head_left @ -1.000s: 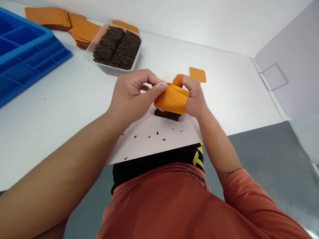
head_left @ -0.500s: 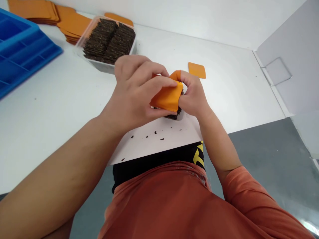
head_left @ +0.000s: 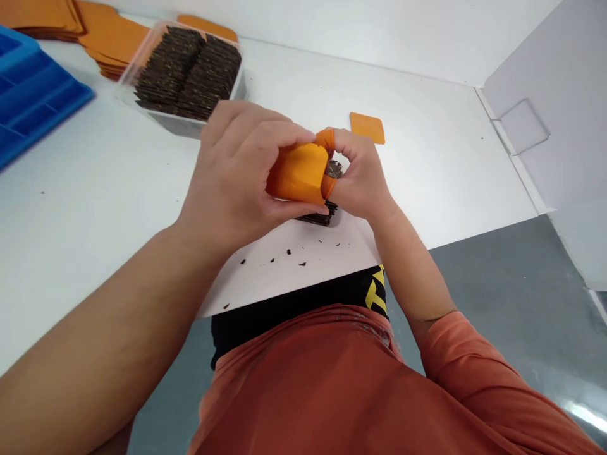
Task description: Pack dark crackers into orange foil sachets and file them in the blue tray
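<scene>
One pouch (head_left: 300,174) is clasped mid-frame by the half-closed left hand (head_left: 236,174), the right hand (head_left: 361,174) curled at its edge, grip unclear. Sheets (head_left: 208,79) are stacked in the upper-left tub (head_left: 183,126).

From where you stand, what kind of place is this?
Probably a small packing station: a tub of stacked dark sheets, piles of orange pouches and a blue compartmented tray share a white worktop.

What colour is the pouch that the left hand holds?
The pouch in the left hand is bright orange; it shows best in the head view.
</scene>
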Demonstrator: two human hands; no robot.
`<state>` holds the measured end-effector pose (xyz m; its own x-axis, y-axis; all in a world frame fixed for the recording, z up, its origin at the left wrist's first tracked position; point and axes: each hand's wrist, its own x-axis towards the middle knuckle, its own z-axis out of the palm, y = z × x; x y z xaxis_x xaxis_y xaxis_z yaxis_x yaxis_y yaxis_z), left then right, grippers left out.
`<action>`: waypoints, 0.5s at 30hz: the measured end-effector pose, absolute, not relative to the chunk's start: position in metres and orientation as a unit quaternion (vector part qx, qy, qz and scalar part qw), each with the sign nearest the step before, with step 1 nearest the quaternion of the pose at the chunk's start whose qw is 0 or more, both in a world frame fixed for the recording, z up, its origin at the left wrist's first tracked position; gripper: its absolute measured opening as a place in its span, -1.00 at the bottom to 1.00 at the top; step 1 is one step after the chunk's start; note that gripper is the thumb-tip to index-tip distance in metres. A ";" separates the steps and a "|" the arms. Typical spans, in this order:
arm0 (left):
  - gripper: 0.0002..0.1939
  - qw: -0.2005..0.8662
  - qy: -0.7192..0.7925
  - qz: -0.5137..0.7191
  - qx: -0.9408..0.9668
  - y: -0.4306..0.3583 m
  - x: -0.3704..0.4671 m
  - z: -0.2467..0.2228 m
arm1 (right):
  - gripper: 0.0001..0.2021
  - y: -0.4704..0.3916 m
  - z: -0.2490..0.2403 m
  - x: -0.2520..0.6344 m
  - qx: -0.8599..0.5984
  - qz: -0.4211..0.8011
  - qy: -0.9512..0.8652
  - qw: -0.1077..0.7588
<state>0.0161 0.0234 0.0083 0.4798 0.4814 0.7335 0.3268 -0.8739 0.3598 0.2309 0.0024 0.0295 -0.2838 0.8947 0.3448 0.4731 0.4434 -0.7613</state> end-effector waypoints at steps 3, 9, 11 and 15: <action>-0.02 0.078 0.252 0.469 0.843 0.023 0.015 0.012 | -0.88 0.001 0.032 0.230 -0.451 0.261 -0.752 0.404; -0.01 0.118 0.299 0.481 0.816 0.016 0.015 0.017 | -0.89 -0.003 0.038 0.228 -0.439 0.238 -0.763 0.410; 0.05 0.164 0.330 0.482 0.795 0.015 0.015 0.015 | -0.83 -0.003 0.040 0.230 -0.432 0.225 -0.769 0.414; 0.09 0.201 0.354 0.503 0.762 0.015 0.016 0.012 | -0.74 0.000 0.040 0.237 -0.420 0.207 -0.780 0.415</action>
<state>0.0158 0.0153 0.0120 0.2431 0.7423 0.6245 0.3372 -0.6683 0.6631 0.2366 -0.0003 0.0396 -0.3026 0.8269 0.4740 0.4839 0.5618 -0.6710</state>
